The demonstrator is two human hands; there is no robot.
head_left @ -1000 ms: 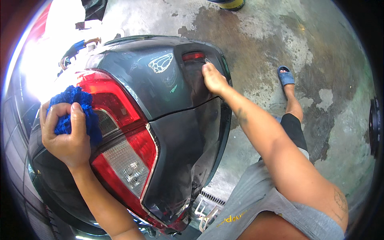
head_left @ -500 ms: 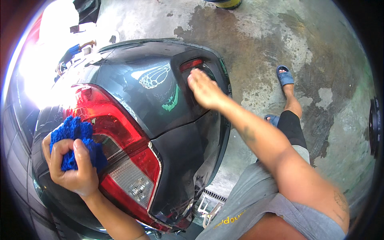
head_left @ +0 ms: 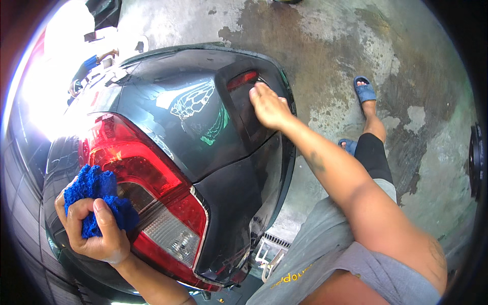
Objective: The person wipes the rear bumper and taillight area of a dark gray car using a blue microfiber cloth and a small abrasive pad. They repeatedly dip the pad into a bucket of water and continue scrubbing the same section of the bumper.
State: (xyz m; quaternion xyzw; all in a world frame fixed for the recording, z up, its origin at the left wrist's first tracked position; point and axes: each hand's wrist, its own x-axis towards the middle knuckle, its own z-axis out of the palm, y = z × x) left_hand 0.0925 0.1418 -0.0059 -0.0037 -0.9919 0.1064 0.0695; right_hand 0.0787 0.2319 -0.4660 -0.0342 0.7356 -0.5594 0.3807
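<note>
My left hand (head_left: 105, 231) is closed round a bunched blue microfiber cloth (head_left: 91, 185), held over the outer side of the red tail light (head_left: 147, 168) of a dark grey car. The tail light has a clear lens section at its lower end. My right hand (head_left: 271, 108) reaches across to the rear bumper (head_left: 218, 198). Its fingers are stretched out over the dark recess beside the small red reflector (head_left: 243, 80), and no object shows in them. The fingertips' undersides are hidden. Glossy bumper paint reflects light above the tail light.
At the upper left, another person's hand and blue sleeve (head_left: 90, 63) show in strong glare. A white metal frame (head_left: 267, 259) stands by a floor drain near my shirt. To the right lies a stained concrete floor (head_left: 325, 56), where my sandalled foot (head_left: 365, 91) stands.
My right hand has shifted slightly right along the bumper recess. My left hand, with the cloth, sits a little lower. The view has tilted slightly, and the bucket at the top has nearly left it.
</note>
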